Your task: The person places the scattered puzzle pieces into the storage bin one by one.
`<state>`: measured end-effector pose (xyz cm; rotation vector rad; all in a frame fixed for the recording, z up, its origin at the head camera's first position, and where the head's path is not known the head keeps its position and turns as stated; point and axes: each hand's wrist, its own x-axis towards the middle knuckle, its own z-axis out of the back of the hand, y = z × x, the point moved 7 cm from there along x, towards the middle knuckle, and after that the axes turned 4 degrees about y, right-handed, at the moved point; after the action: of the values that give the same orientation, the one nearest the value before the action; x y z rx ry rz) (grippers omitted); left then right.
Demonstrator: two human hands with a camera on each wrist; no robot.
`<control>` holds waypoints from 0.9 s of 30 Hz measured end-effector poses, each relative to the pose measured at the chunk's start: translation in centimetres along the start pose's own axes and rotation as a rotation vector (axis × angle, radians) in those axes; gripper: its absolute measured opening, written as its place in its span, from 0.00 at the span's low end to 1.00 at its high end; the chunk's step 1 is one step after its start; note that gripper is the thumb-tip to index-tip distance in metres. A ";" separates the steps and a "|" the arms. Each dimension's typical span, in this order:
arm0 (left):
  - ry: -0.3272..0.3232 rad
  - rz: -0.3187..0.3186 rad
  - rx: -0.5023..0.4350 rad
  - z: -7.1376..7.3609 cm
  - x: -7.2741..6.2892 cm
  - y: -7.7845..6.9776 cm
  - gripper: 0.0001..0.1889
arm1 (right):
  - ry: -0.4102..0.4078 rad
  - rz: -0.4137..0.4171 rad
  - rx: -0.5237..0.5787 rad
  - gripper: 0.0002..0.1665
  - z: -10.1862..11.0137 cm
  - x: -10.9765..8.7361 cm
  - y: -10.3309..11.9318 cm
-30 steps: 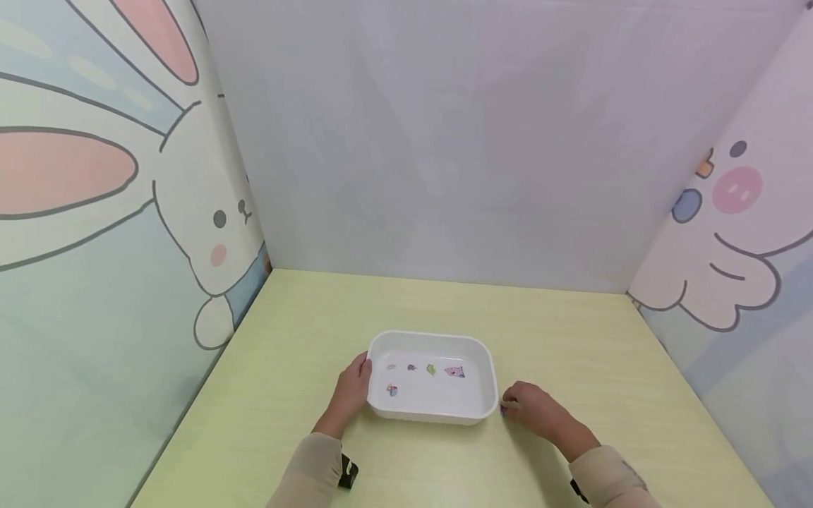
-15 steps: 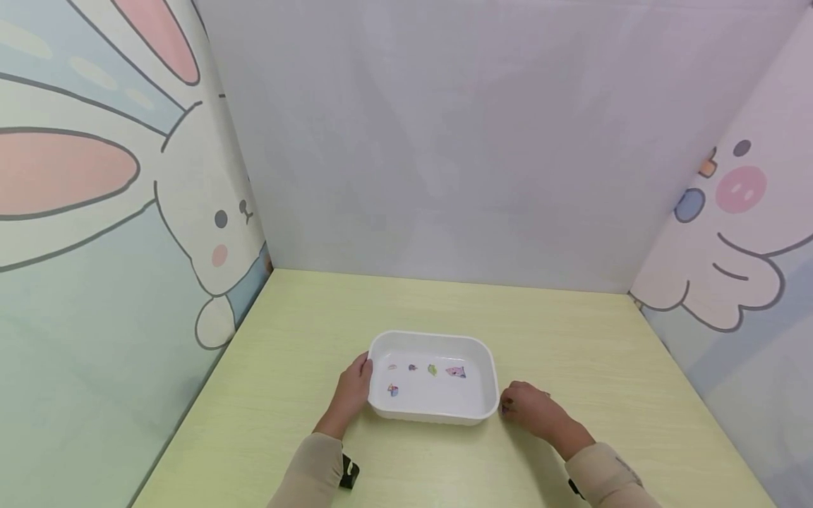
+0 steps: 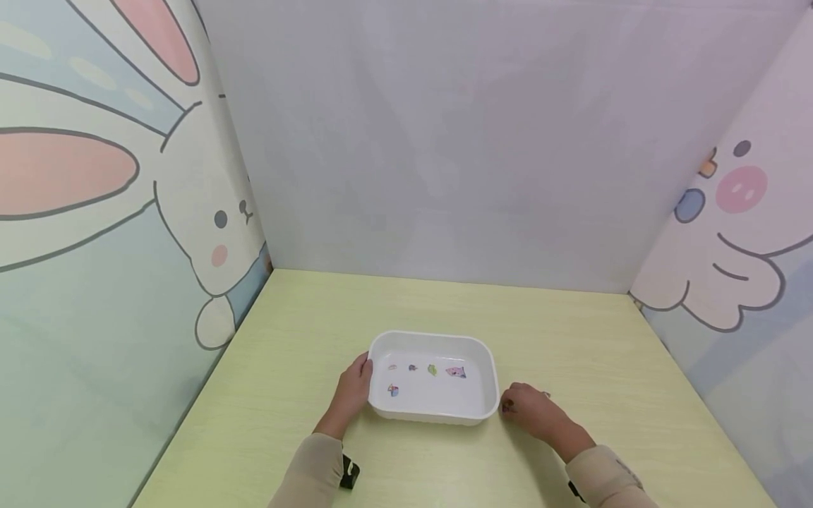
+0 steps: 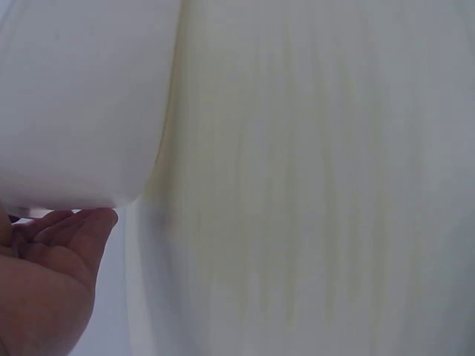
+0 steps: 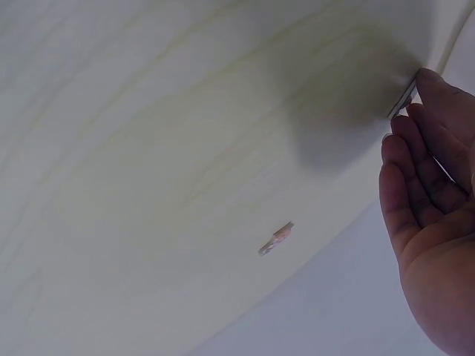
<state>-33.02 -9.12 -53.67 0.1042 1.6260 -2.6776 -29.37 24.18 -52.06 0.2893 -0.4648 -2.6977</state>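
A white rectangular tray stands on the table. Inside lie several small flat cartoon cutouts, among them a pink one, a green one and a multicoloured one. My left hand holds the tray's left side; in the left wrist view its fingertips meet the white wall. Just off the tray's right side, my right hand pinches a thin flat piece between thumb and fingers, seen edge-on in the right wrist view. Its picture is hidden.
Another small flat piece lies on the table beyond the right hand. The pale yellow table meets a grey back curtain. Side walls with a printed rabbit and another cartoon animal bound it.
My right hand has shifted very slightly left, and the small piece behind it has come into view. The left hand and the tray stay in place.
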 end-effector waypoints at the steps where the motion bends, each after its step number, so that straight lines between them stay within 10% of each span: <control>1: -0.001 0.003 -0.002 0.0 0.0 0.0 0.23 | -0.001 0.002 0.000 0.06 0.0 0.0 0.1; 27: -0.015 0.009 0.023 0.2 -0.2 -0.3 0.23 | -0.059 0.065 0.041 0.03 3.2 -0.5 0.4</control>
<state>-32.86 -9.15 -53.30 0.0907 1.5873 -2.6837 -29.60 24.92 -48.94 0.2031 -0.5376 -2.6416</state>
